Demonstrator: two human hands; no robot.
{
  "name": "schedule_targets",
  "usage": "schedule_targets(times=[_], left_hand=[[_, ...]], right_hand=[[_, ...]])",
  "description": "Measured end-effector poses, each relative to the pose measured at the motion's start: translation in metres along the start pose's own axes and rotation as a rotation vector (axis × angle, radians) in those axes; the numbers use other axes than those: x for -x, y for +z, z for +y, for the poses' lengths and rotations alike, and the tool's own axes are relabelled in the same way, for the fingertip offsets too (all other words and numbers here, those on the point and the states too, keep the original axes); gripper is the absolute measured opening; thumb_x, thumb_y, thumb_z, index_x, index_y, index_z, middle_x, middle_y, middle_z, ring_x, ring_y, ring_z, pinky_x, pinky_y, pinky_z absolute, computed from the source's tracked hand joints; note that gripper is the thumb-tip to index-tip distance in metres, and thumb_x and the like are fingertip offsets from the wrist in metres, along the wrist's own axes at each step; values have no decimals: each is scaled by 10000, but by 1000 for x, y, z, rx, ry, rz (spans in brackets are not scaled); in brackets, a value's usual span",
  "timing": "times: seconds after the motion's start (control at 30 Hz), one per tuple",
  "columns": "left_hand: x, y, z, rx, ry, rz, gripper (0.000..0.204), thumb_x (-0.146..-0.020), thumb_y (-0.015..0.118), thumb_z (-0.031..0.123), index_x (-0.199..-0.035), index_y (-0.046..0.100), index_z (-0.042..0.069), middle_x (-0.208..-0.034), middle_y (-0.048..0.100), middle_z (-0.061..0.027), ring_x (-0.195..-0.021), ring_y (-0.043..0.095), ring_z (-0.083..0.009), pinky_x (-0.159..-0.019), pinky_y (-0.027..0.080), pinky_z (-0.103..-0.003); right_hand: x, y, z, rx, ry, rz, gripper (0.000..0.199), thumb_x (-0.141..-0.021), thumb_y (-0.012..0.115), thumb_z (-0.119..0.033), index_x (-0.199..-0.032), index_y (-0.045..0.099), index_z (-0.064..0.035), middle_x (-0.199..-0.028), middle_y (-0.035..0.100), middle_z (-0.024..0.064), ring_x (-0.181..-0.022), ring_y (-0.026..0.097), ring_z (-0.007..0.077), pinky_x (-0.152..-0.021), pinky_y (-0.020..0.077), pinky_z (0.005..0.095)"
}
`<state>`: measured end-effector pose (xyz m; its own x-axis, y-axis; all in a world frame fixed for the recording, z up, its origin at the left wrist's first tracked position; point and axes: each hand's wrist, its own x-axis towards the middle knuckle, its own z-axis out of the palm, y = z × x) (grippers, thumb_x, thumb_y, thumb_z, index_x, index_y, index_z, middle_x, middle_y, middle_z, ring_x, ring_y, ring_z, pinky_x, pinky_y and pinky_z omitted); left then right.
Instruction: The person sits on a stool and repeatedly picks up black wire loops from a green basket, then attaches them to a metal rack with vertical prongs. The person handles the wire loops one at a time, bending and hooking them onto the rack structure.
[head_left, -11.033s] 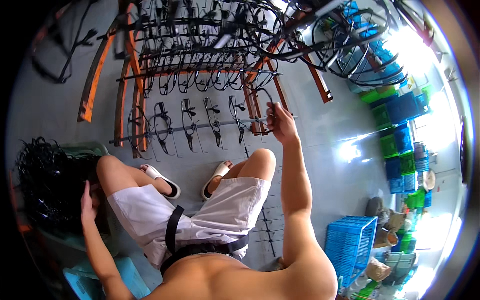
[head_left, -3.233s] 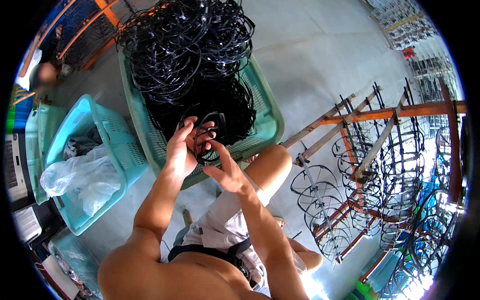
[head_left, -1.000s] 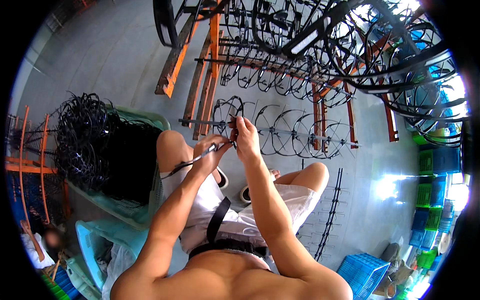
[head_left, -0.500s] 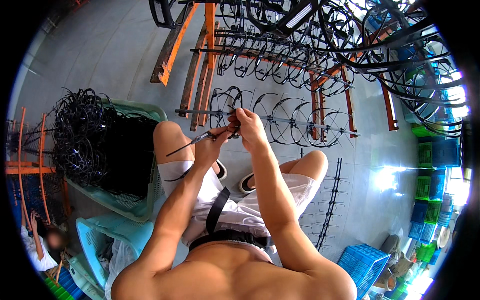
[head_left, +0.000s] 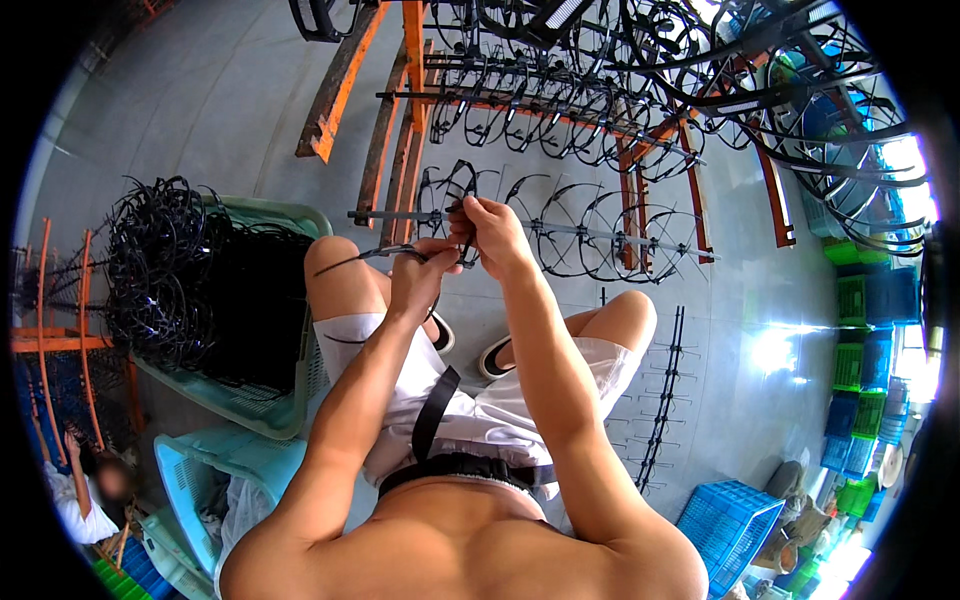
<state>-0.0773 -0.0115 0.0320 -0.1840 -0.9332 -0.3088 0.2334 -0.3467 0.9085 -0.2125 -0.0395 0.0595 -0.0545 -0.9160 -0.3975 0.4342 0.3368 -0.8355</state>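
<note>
My left hand (head_left: 422, 275) is closed in a pinch on a thin black curved strip (head_left: 360, 262), which looks like plastic and sticks out to the left over my knee. Up against it, my right hand (head_left: 492, 235) has its fingers closed on a black curved piece (head_left: 466, 180) that rises above the fingertips. Whether both hands hold one and the same piece I cannot tell. Just beyond the hands runs a long grey rod (head_left: 590, 233) with several thin black hoop-shaped pieces along its right part.
Orange racks (head_left: 345, 85) hung with black hoops stand ahead. On the left a pale green basket (head_left: 250, 420) holds a tangle of black strips (head_left: 160, 270), beside a light blue crate (head_left: 180, 470). A blue crate (head_left: 730, 520) sits at lower right. Another person (head_left: 80, 500) is at far left.
The strip in my left hand has swung from slanting downward to nearly level. A black curved piece now rises higher above my right hand, which has shifted slightly.
</note>
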Motion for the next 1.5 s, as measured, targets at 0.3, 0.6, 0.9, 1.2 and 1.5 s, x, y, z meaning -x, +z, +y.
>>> schedule_targets(times=[0.3,0.6,0.9,1.2,1.5], left_hand=[[20,-12,14,-83,-21,14,279,-914,518,195,-1122,583,22,-1082,611,-31,-977,552,-102,-772,383,-219],[75,-1,51,-383,1088,-210,455,-928,449,224,-1326,347,28,-1428,261,-221,-1354,232,-371,-1091,199,-483],[116,17,20,490,120,-253,341,-791,587,22,-1118,492,5,-1130,477,-94,-1051,483,-175,-869,444,-333],[29,13,12,-1113,778,100,400,-752,703,134,-1114,551,55,-900,598,-106,-792,564,-287,-749,432,-386],[18,11,-1,-1089,735,124,161,-769,697,141,-905,657,65,-804,666,-69,-787,594,-265,-742,428,-383]], right_hand=[[23,1,5,1096,-814,424,274,-926,541,-205,-1032,558,47,-929,569,175,-870,557,267,-748,500,349],[143,19,47,34,38,-176,413,-977,407,-353,-1186,469,-3,-1196,456,145,-1124,460,249,-997,345,347],[169,-23,-28,-540,-479,-107,224,-995,396,-227,-952,473,-21,-858,536,131,-714,595,205,-676,541,393],[49,-57,-16,401,-422,510,266,-945,498,-203,-939,607,39,-694,632,81,-512,469,103,-488,400,259],[-18,-44,7,84,-282,458,271,-942,527,-246,-955,598,15,-720,631,57,-487,399,50,-425,322,200]])
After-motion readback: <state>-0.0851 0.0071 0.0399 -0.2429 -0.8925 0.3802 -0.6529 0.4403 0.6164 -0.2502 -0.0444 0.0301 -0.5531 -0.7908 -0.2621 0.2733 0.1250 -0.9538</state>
